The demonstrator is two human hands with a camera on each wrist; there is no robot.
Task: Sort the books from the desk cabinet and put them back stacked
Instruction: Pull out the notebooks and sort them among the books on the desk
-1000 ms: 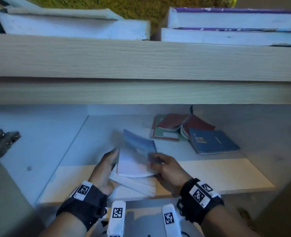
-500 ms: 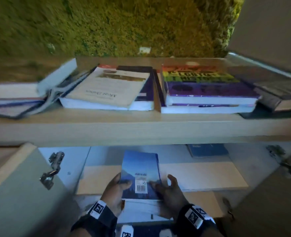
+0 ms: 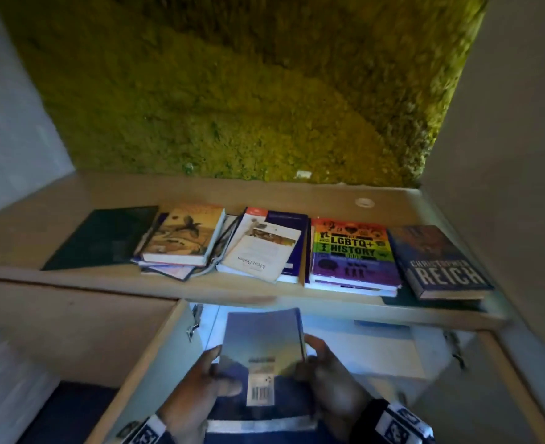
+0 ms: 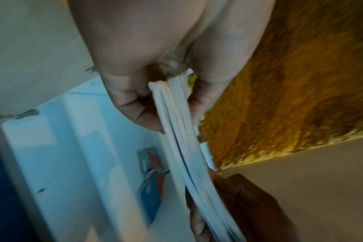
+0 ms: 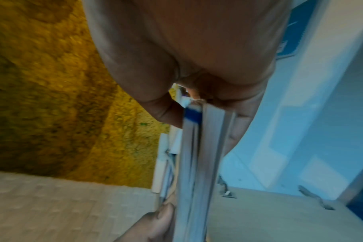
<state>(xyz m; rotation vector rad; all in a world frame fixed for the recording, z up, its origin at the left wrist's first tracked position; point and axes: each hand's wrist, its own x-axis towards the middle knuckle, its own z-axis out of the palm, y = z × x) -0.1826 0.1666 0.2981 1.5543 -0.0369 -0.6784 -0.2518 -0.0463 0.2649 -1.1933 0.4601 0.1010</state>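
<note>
In the head view both hands hold a small stack of books point(image 3: 261, 344) in front of the open desk cabinet point(image 3: 345, 347), just below the desk's front edge. The top book is blue and shows a barcode. My left hand point(image 3: 213, 376) grips the stack's left side, thumb on the cover. My right hand point(image 3: 316, 363) grips the right side. The left wrist view shows the stack's page edges point(image 4: 176, 122) pinched between thumb and fingers; the right wrist view shows the stack's spines point(image 5: 197, 147) held the same way. A blue book point(image 3: 380, 323) lies inside the cabinet.
On the desk top point(image 3: 264, 193) lie a dark green book point(image 3: 104, 238), a bird-cover book point(image 3: 181, 238) on a small pile, a white paperback point(image 3: 258, 251), a rainbow history book point(image 3: 353, 251) and a dark "Reich" book point(image 3: 437, 261). An open cabinet door point(image 3: 72, 331) stands at the left.
Both hands have drawn the stack out of the cabinet and raised it toward the desk edge. The head view has tilted up, bringing the desk top and its books into sight.
</note>
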